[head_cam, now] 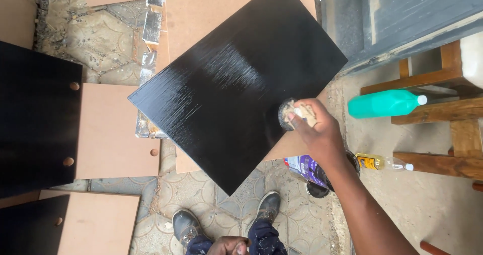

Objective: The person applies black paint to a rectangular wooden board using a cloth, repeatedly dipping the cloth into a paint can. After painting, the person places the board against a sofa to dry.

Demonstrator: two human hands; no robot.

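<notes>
Black panel point(236, 89) lies flat on brown boards point(201, 8) over the patterned floor point(221, 209), turned like a diamond: one corner points toward the person's shoes point(226, 220), the opposite corner up and away. Long axis hard to tell, looks near square. Its lower-right edge runs just beside the paint tin point(304, 167); a green bottle point(387, 104) and wooden frame point(448, 114) sit further right, another black board point(35, 119) well off left. Right hand point(314, 126) closed around a pale rag wad point(297, 115), pressing it on the panel near its right edge. Left hand point(229, 246) low between the knees, grip unclear.
</notes>
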